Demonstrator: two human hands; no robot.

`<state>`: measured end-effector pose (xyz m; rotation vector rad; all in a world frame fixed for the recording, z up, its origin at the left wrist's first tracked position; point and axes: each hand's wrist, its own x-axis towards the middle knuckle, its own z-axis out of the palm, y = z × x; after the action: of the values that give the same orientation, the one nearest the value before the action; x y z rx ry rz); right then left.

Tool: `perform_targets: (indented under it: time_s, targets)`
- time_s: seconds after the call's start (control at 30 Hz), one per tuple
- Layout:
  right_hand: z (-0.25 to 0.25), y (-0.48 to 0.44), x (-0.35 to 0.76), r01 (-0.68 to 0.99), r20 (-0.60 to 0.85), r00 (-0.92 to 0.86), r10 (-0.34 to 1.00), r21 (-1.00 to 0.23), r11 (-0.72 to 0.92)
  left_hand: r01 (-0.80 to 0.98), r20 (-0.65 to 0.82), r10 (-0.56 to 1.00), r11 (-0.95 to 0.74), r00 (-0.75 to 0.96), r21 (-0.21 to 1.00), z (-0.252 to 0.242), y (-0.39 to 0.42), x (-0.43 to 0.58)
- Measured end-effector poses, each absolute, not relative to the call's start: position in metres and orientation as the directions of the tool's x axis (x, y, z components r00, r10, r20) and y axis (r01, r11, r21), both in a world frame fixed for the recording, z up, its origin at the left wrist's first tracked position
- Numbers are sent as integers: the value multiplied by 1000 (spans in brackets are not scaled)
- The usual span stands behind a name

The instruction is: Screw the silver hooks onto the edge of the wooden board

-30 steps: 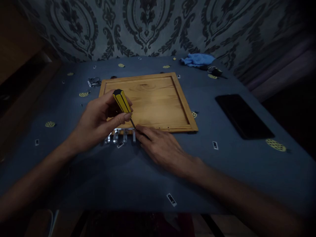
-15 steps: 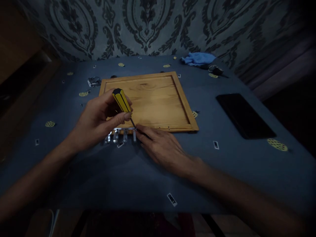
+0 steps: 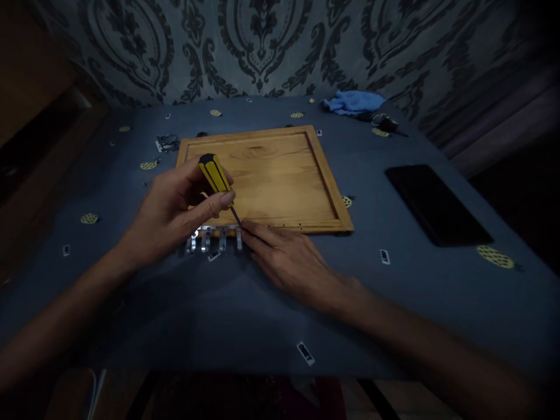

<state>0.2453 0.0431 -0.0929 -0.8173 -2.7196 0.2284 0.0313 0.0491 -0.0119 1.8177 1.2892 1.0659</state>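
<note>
The left hand is closed around the yellow screwdriver, whose tip slants down toward the metal hook rack; the right hand lies flat, fingertips touching the rack

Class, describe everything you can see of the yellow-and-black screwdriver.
The screwdriver has a yellow handle with black stripes and a dark shaft. It leans, handle up, tip down at the near rim of the wooden tray, by a metal hook rack. The left hand holds its handle; the right hand rests fingertips beside the tip.
</note>
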Motion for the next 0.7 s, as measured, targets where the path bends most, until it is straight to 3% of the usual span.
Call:
perform_targets:
  time_s: [0.7]
  targets:
    - [-93,43,246,525,226,-796,562,-206,826,508,338,924,-380,178,773,-4,43,30]
